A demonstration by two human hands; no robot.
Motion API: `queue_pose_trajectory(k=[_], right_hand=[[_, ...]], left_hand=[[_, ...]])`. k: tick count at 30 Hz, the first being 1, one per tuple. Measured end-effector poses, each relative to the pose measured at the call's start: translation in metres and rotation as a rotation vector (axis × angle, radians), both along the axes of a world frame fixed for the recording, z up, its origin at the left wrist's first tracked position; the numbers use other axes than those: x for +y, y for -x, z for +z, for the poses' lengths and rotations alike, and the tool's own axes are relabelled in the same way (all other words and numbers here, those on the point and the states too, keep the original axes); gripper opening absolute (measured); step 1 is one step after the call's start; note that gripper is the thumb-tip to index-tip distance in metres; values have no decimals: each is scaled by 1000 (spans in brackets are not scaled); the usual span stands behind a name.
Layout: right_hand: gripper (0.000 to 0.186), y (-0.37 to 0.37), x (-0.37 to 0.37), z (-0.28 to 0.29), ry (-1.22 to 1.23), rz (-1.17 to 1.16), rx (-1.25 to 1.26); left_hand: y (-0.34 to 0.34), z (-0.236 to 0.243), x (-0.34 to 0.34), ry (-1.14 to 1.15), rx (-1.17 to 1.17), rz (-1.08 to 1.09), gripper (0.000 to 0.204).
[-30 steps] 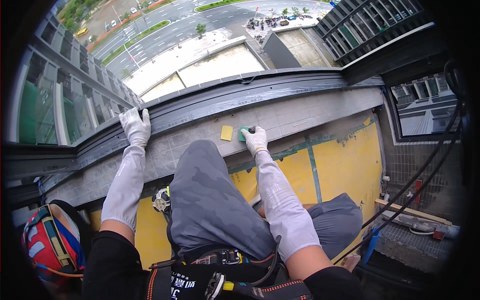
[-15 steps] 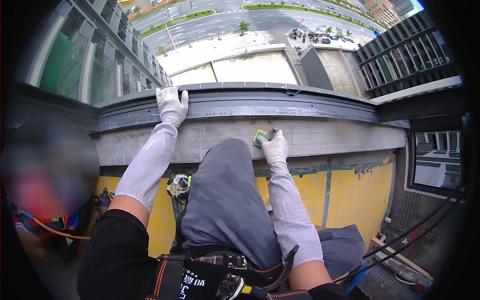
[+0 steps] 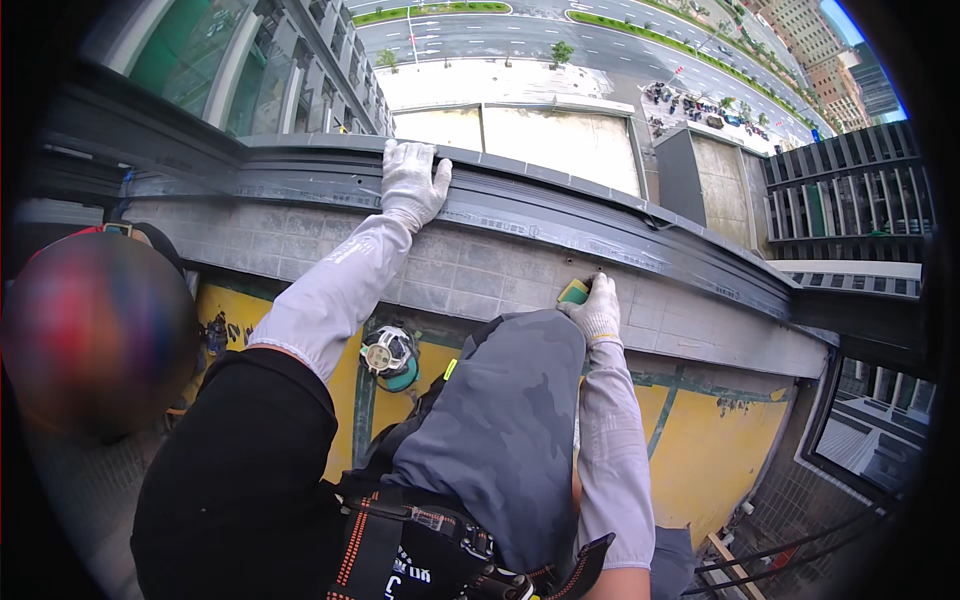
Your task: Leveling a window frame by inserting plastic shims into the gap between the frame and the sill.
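Observation:
My left hand [image 3: 413, 185], in a whitish knit glove, hooks its fingers over the outer edge of a dark grey metal window frame [image 3: 520, 222]. Its thumb stands apart on the near side. On the grey tiled ledge [image 3: 440, 268] below the frame, my right hand [image 3: 599, 308], in a similar glove, is closed on a green-and-yellow sponge [image 3: 574, 291]. The sponge lies against the tiles, just under two small dark holes. My fingers hide part of it. My raised knee [image 3: 510, 390], in grey camouflage trousers, is close to the ledge between my arms.
Beyond the frame is a deep drop to roofs and a road [image 3: 450, 38]. A co-worker [image 3: 100, 330] is close on my left, blurred. A round white-and-teal object [image 3: 390, 358] sits below the ledge by a yellow wall [image 3: 700, 440]. Dark cables [image 3: 800, 560] cross at lower right.
The whole view has turned, so frame and hands appear farther right. My left hand keeps its place on the frame; the sponge stays near the two holes. More of the white-and-teal object shows.

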State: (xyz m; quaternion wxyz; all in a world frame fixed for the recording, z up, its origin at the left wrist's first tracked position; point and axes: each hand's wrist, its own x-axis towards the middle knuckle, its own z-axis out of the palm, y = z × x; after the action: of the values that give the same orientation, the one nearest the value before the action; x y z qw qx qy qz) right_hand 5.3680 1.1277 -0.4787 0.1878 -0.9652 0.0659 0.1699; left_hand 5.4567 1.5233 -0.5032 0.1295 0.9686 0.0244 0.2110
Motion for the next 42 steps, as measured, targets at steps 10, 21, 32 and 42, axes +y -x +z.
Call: queue_pose_trajectory(k=[10, 21, 32, 42], right_hand=[[65, -19, 6, 7, 199, 223, 175], [50, -8, -25, -67, -377, 310, 61], [33, -4, -36, -28, -346, 1, 351], [48, -15, 0, -72, -326, 66, 148]], left_hand=[[0, -3, -4, -46, -49, 20, 41], [104, 77, -8, 483, 257, -96, 48], [250, 231, -107, 588, 468, -229, 28], [342, 268, -141, 599, 906, -214, 23]])
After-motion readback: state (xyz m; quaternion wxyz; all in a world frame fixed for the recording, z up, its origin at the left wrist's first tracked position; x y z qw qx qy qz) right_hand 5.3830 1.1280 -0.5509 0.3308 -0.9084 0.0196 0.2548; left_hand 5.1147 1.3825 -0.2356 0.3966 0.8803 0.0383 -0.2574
